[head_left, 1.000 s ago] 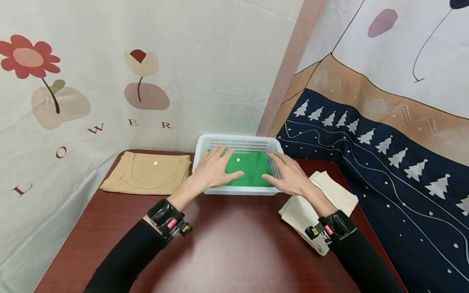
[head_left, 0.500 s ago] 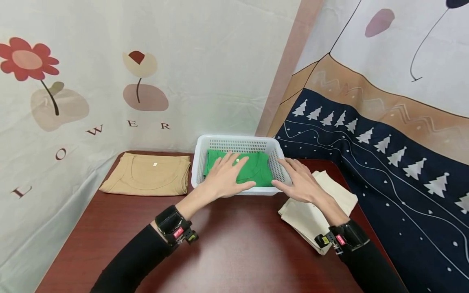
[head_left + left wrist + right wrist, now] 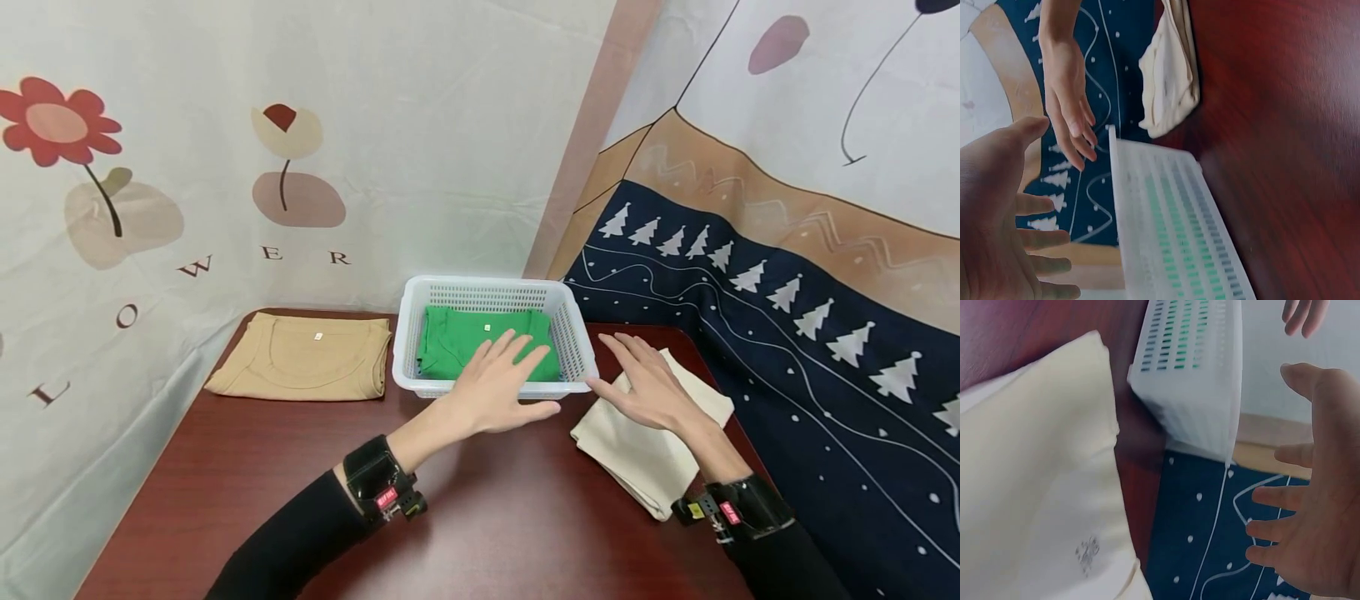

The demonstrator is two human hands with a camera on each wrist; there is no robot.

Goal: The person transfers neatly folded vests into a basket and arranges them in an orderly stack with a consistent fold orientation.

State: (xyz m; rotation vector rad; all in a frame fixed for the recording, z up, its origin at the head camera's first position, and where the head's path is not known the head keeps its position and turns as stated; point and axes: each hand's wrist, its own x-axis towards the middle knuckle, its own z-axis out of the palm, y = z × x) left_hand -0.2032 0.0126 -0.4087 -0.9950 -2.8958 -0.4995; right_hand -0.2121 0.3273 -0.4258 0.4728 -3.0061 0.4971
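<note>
A white perforated plastic basket [image 3: 420,292] stands at the back middle of the table, with a folded green T-shirt [image 3: 457,337] lying inside it. My left hand [image 3: 495,392] hovers over the basket's front rim, fingers spread and holding nothing; it hides part of the shirt. My right hand [image 3: 648,387] is right of the basket, above a folded cream cloth [image 3: 645,450], its fingers extended and nothing in them. In the right wrist view the cream cloth [image 3: 1041,456] shows a small dark print. Through the basket's slots [image 3: 1179,231] green shows in the left wrist view.
A folded tan T-shirt [image 3: 307,358] with a small neck label lies at the table's back left. The dark red table [image 3: 480,517] backs onto a pale printed curtain [image 3: 420,150]; a navy tree-patterned cloth [image 3: 795,367] hangs along its right side.
Both hands have drawn back from the basket toward the front right. The left has left the shirt's left side, and the right has moved out over the cream cloth. Basket and shirt show more fully.
</note>
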